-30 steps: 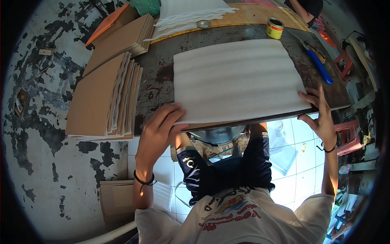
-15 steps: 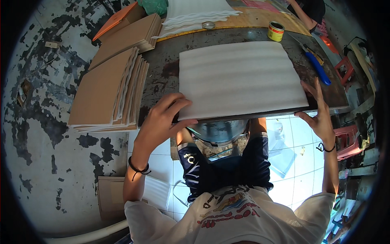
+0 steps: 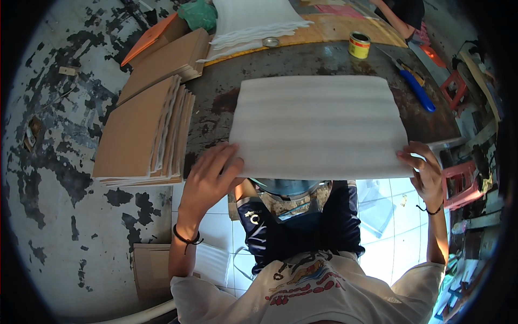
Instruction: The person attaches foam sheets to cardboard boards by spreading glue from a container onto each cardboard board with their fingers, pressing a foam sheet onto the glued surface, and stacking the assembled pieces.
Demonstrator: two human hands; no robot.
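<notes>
Looking down from the head camera, you see both hands holding a white foam sheet [image 3: 318, 127] by its two near corners. The sheet lies over the dark table [image 3: 302, 62], its near edge reaching past the table's near edge toward the person's knees. At the near left corner, the left hand [image 3: 212, 175] has its fingers bent and its thumb only a little apart from them, closed on the sheet's side. The right hand [image 3: 428, 175] is curled round the near right corner, fingertips on top; its thumb is mostly hidden, so I cannot tell how firmly it presses. Along the table's left edge stand a cardboard stack [image 3: 132, 129] and, behind it, a second stack [image 3: 167, 62], with an orange piece [image 3: 151, 38] and a green bag [image 3: 198, 14] beyond. Toward the far edge are a foam pile [image 3: 256, 21], a round lid [image 3: 271, 41] and a wooden board [image 3: 350, 29]. An open yellow tin [image 3: 360, 46] sits near the far right corner, and a blue cutter [image 3: 416, 89] lies near the right edge, beside a smaller yellow tool [image 3: 414, 76]. A co-worker's arm [image 3: 391, 19] shows past that corner.
</notes>
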